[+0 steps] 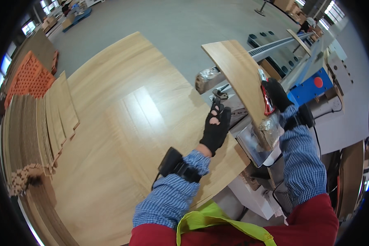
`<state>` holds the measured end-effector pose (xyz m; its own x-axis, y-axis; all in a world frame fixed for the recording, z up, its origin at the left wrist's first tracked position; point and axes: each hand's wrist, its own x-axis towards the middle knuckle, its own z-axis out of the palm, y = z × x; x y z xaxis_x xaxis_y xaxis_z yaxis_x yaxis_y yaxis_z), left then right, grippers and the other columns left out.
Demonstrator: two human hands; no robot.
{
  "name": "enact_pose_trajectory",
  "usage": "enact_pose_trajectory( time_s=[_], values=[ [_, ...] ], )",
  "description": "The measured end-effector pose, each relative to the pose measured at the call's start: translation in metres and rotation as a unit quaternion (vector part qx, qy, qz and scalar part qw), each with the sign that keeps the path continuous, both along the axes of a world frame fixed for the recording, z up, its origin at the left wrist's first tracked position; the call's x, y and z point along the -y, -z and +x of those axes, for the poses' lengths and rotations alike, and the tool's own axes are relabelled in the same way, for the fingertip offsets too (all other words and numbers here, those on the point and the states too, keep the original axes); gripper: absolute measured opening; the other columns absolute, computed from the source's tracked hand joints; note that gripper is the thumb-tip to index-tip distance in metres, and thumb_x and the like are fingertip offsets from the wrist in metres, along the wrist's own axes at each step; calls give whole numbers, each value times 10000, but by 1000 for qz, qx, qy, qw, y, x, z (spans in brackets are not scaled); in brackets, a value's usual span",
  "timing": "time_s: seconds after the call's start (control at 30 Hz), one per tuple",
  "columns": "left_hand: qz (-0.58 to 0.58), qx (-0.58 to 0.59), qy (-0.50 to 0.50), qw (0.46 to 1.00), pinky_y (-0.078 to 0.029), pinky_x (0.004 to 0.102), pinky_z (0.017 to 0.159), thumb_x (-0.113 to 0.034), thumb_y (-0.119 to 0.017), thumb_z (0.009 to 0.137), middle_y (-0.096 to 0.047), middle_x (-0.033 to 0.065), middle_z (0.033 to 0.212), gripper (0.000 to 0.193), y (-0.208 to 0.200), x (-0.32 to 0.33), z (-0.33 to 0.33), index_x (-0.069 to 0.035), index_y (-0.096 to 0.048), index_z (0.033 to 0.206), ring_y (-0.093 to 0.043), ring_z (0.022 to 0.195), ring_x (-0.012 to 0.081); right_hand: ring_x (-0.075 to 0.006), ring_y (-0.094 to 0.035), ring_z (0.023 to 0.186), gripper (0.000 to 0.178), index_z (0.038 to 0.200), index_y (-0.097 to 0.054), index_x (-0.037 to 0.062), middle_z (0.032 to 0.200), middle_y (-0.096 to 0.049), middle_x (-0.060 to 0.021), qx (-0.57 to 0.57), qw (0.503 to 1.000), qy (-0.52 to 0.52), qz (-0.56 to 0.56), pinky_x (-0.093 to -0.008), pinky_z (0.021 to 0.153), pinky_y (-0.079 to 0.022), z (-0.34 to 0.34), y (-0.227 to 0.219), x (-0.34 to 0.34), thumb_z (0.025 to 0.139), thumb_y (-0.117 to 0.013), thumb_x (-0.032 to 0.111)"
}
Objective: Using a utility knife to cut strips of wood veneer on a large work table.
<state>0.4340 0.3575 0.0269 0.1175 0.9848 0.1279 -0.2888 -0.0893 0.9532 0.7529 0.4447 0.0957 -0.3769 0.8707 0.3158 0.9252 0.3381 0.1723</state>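
Observation:
In a worn black glove with holes at the knuckles, my left hand [216, 127] is over the right edge of a large pale wood-grain panel [110, 98]. Its fingers stretch forward, close to a small dark metal piece [220, 93]; whether they touch it I cannot tell. My right hand [277, 94], also gloved in black, is closed around a red and silver hand tool [267, 100], perhaps a utility knife. That tool lies along the right edge of a narrower wood-grain board [238, 74], which slants across the equipment. The tool's exact kind is partly hidden by my fingers.
Stacked panels [24, 131] stand at the left, with an orange perforated pallet [30, 80] behind. A conveyor rail [279, 43] and a blue machine housing [313, 88] occupy the right. Clear plastic wrap [270, 128] bunches beside the narrow board. Another person [306, 25] is far off at upper right.

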Motion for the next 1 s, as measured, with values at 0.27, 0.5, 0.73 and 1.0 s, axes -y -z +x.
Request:
enact_pose_trajectory(
  time_s=[0.27,0.5,0.73,1.0],
  values=[
    [-69,-101,-266,956,-443,308,694,-90,-501,968,-520,40,785,143,-14,61,-135,15,-513,1064,-513,759,163,-309,-592,822,373,936,-571,6,844,-595,-180,-305,944,-48,-120,-419,736,-458,-229,12,108,938,-497,372],
    [-84,-537,-335,769,-179,509,1099,-233,-420,969,-513,185,1328,518,-1,163,-252,-10,-349,1432,-378,1305,368,-357,-522,1021,389,996,-562,-10,1046,-563,-219,-503,789,130,-328,-454,856,-402,-385,9,193,879,-545,361],
    [-80,-610,-358,702,-55,538,1134,-295,-472,947,-402,121,1461,527,32,166,-279,-58,-383,1409,-237,1400,383,-443,-368,1253,450,947,-599,-49,1377,-365,-330,-395,856,123,-308,-470,1055,-307,-424,32,201,893,-530,392],
    [-70,-599,-325,728,-35,527,1143,-259,-538,908,-395,108,1466,613,25,169,-277,-66,-323,1449,-237,1401,357,-417,-437,1184,602,1197,-486,-109,1255,-455,-313,-376,867,134,-297,-433,1017,-352,-427,28,198,888,-523,406]
  ],
)
